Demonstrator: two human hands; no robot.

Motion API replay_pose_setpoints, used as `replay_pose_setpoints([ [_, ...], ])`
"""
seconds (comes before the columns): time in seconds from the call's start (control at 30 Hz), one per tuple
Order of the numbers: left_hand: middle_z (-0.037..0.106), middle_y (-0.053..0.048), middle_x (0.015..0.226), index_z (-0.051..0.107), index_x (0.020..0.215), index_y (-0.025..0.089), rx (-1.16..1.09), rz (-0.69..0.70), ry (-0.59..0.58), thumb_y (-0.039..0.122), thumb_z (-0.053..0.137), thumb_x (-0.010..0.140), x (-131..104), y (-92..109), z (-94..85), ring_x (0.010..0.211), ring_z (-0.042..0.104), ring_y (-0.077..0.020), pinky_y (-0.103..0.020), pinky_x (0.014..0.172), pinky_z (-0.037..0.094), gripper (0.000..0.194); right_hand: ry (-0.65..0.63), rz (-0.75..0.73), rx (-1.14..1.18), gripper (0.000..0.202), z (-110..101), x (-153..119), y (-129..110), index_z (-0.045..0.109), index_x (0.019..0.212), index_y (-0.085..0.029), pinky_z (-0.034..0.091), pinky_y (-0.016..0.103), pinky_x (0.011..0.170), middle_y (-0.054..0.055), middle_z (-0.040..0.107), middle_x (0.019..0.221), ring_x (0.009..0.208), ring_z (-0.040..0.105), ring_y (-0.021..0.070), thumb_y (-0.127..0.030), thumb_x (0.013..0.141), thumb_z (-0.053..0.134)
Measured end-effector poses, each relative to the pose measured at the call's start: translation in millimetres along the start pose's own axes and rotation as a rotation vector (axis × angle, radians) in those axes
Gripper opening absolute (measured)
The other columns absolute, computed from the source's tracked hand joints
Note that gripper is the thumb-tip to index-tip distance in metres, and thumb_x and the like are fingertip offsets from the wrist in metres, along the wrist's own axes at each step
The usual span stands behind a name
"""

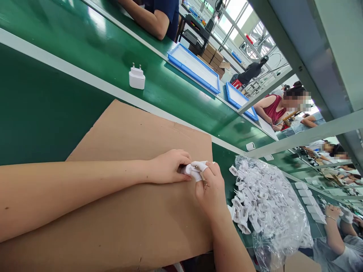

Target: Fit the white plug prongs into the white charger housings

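Observation:
Over the right part of a cardboard sheet (136, 132), my two hands meet at a small white plastic part (186, 170). My left hand (168, 167) reaches in from the left and pinches the part between thumb and fingers. From the lower right, my right hand (211, 187) closes on the same part, with white covers on its thumb and index fingertips. The fingers hide much of the part, so its full shape cannot be made out. Just right of my right hand, a clear plastic bag (280, 204) lies spread with many white plastic pieces (241, 207) in and spilling from it.
A white plug adapter (137, 77) stands prongs up on the green conveyor belt (107, 56) beyond a pale rail. Blue-rimmed trays (195, 68) sit along the far side. A slanting metal post (300, 134) crosses at right. Co-workers sit opposite and to the right.

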State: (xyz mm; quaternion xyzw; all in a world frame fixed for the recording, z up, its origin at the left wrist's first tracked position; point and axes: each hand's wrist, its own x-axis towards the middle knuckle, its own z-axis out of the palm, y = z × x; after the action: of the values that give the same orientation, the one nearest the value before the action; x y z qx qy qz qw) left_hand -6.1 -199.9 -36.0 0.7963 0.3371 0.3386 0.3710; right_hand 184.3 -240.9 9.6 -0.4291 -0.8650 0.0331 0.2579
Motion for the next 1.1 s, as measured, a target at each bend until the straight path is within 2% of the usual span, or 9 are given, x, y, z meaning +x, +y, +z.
replay_pose_setpoints([
  [0.23,0.067,-0.004,0.09,0.073,0.08,0.02,-0.005,-0.035,-0.014,0.036,0.07,0.082,-1,4,-0.5,0.084,0.061,-0.0199,-0.032,0.08,0.047,0.016,0.005,-0.023,-0.036,0.031,-2,4,2,0.064,0.094,-0.021,0.041,0.033,0.065,0.006,0.062,0.083,0.077,0.049,0.0223,0.001,0.079,0.049],
  [0.43,0.065,-0.004,0.086,0.071,0.078,0.02,0.009,-0.065,-0.024,0.043,0.067,0.084,-1,10,-0.1,0.082,0.06,-0.0203,-0.032,0.077,0.048,0.024,-0.018,0.16,-0.021,0.03,0,3,4,0.068,0.087,-0.023,0.047,0.032,0.073,0.006,0.065,0.088,0.086,0.058,0.0228,-0.002,0.07,0.055],
  [0.5,0.066,-0.005,0.087,0.071,0.08,0.02,0.026,-0.072,-0.024,0.046,0.066,0.084,0,12,0.4,0.084,0.061,-0.0213,-0.033,0.077,0.049,0.027,-0.018,0.249,0.029,0.033,3,1,3,0.071,0.094,-0.024,0.049,0.034,0.079,0.007,0.067,0.093,0.091,0.06,0.024,-0.005,0.071,0.058],
  [0.6,0.069,-0.005,0.094,0.072,0.085,0.021,0.027,-0.062,-0.031,0.048,0.064,0.085,1,13,1.0,0.09,0.063,-0.0224,-0.032,0.078,0.05,0.028,0.044,0.392,0.248,0.042,10,-4,1,0.069,0.12,-0.027,0.05,0.037,0.089,0.006,0.07,0.1,0.098,0.062,0.0245,-0.017,0.08,0.063],
  [0.7,0.07,-0.006,0.096,0.072,0.093,0.021,0.062,-0.048,-0.033,0.047,0.065,0.084,1,13,1.7,0.09,0.064,-0.0228,-0.032,0.078,0.051,0.028,0.102,0.529,0.548,0.064,12,-8,1,0.051,0.144,-0.028,0.05,0.038,0.095,0.005,0.071,0.108,0.103,0.063,0.023,-0.028,0.083,0.069],
  [0.77,0.071,-0.006,0.102,0.07,0.105,0.021,0.085,-0.053,-0.003,0.047,0.068,0.082,0,14,2.1,0.094,0.065,-0.0236,-0.033,0.083,0.052,0.035,0.166,0.559,0.604,0.072,8,-10,8,0.041,0.15,-0.028,0.049,0.039,0.099,0.007,0.068,0.119,0.109,0.061,0.0225,-0.033,0.084,0.068],
  [0.9,0.071,-0.006,0.109,0.067,0.113,0.022,0.065,-0.105,0.017,0.045,0.069,0.081,-3,16,1.8,0.097,0.066,-0.023,-0.034,0.087,0.054,0.04,0.323,0.564,0.184,0.051,-7,-11,42,0.052,0.14,-0.021,0.037,0.052,0.111,0.016,0.054,0.139,0.131,0.048,0.0304,-0.036,0.092,0.056],
  [1.0,0.071,-0.006,0.105,0.069,0.105,0.022,0.082,-0.079,-0.007,0.048,0.066,0.083,-2,17,1.3,0.097,0.066,-0.0233,-0.033,0.086,0.055,0.034,0.202,0.723,-0.181,0.05,-12,-11,69,0.054,0.137,-0.011,0.029,0.065,0.109,0.028,0.048,0.143,0.133,0.044,0.0433,-0.027,0.089,0.058],
  [1.1,0.072,-0.007,0.104,0.07,0.1,0.023,0.125,-0.081,-0.01,0.052,0.064,0.085,-3,17,1.9,0.1,0.066,-0.0246,-0.033,0.088,0.055,0.033,0.019,0.83,-0.331,0.045,-13,-13,79,0.059,0.131,-0.006,0.035,0.063,0.102,0.032,0.054,0.134,0.122,0.052,0.0453,-0.019,0.088,0.059],
])
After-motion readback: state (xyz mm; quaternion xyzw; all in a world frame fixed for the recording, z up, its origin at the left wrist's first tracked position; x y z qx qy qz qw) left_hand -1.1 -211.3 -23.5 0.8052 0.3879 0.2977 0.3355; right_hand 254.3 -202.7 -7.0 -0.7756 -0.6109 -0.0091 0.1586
